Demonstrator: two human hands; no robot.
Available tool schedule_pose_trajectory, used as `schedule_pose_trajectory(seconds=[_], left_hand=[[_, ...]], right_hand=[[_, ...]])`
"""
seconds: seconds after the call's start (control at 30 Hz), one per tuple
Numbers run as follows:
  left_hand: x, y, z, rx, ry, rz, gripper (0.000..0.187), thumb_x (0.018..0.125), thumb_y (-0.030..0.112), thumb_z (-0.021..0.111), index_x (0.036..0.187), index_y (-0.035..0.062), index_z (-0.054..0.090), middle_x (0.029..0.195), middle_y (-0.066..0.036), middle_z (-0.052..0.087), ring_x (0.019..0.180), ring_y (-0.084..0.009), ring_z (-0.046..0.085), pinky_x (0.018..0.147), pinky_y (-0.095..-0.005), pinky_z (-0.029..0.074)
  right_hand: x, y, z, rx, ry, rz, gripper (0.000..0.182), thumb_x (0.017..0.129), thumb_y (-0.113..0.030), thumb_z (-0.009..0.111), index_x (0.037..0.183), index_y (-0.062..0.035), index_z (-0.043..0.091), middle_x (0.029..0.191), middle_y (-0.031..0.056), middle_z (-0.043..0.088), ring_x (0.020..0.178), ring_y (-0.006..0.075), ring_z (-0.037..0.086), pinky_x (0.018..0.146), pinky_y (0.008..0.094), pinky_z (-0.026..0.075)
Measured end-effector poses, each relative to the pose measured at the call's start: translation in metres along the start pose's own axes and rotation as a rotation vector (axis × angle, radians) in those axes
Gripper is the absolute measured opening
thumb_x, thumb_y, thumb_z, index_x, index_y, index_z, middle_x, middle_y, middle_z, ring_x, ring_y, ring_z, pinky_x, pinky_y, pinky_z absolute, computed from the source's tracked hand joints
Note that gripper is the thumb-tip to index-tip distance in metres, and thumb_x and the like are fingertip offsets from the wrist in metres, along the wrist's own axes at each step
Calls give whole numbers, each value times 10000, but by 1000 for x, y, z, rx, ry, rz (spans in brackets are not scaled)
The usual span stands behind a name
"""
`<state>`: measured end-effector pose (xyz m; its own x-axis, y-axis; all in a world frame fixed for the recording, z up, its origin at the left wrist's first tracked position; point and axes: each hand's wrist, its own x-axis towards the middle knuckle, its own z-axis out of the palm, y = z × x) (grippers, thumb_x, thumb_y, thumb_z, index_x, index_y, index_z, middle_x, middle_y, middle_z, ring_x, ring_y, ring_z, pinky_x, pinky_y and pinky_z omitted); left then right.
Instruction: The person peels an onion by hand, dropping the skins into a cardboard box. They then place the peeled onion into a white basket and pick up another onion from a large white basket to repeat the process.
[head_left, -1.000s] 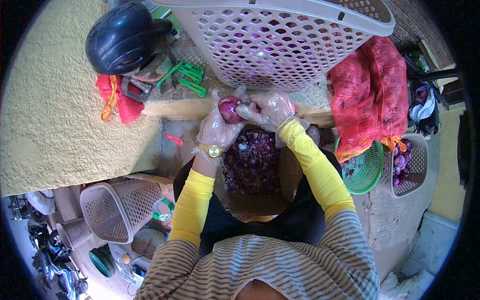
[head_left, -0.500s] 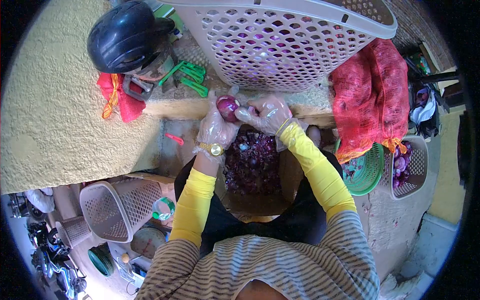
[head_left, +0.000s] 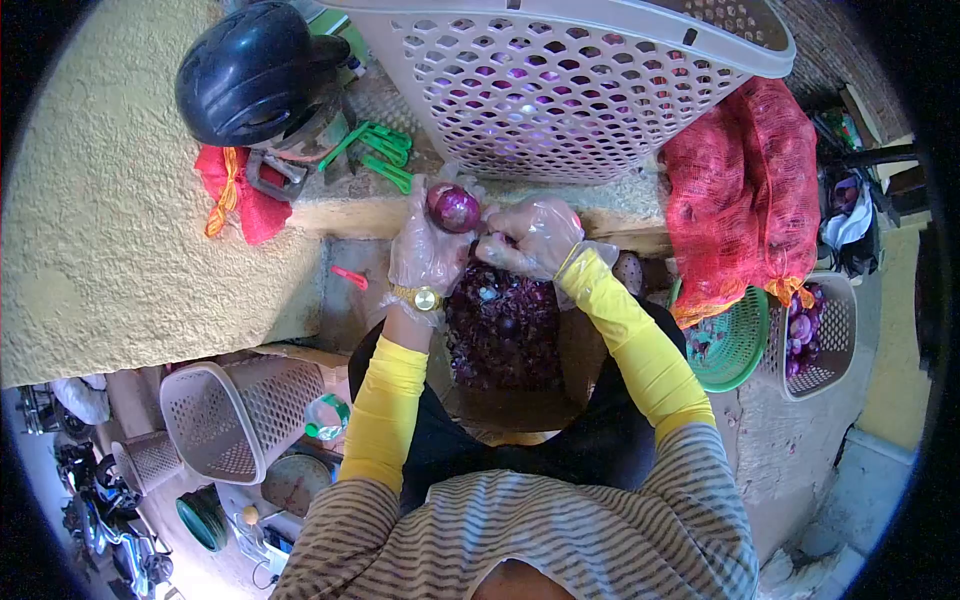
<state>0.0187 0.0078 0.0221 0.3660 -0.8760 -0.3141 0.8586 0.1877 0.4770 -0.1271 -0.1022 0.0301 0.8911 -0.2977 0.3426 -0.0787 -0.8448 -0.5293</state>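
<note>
In a clear plastic glove, my left hand [head_left: 425, 248] is closed round a red onion [head_left: 454, 209], which shows purple and glossy at the fingertips. My right hand [head_left: 537, 238], gloved too, is just right of the onion with its fingers curled in a pinch. A dark purple bit shows at those fingers and a small pink spot by the back of the hand; what it grips is mostly hidden. Under both hands, between my knees, stands a cardboard box [head_left: 510, 408] with purple onion skins [head_left: 505, 335] in it.
A tall beige basket [head_left: 530, 110] of onions stands on the ledge ahead. Red mesh sacks [head_left: 745, 180], a green basket [head_left: 735, 350] and a beige onion basket [head_left: 838, 340] are at right. Green-handled tools [head_left: 385, 155] and a black helmet [head_left: 255, 75] lie front left.
My right hand has dropped slightly and curled its fingers more, drawing a little away from the onion. The onion has turned slightly in my left hand.
</note>
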Motion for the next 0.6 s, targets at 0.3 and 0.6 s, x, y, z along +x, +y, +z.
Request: schedule_pose_trajectory(seconds=[0.3, 0.6], left_hand=[[2, 8, -3, -229, 60, 10, 357, 1003, 314, 549, 1265, 73, 563, 1180, -172, 619, 1094, -328, 606, 1024, -558, 490], [-7, 9, 9, -129, -102, -36, 353, 990, 351, 560, 1194, 63, 574, 1069, -144, 657, 1030, -332, 643, 964, -488, 532]], right_hand=[[2, -10, -9, -95, -163, -11, 535, 731, -663, 726, 671, -134, 668, 618, 74, 640, 591, 301, 650, 548, 422, 483], [7, -14, -13, -60, 48, 239, 635, 598, -740, 781, 718, -133, 637, 640, 58, 645, 586, 291, 648, 563, 407, 499]])
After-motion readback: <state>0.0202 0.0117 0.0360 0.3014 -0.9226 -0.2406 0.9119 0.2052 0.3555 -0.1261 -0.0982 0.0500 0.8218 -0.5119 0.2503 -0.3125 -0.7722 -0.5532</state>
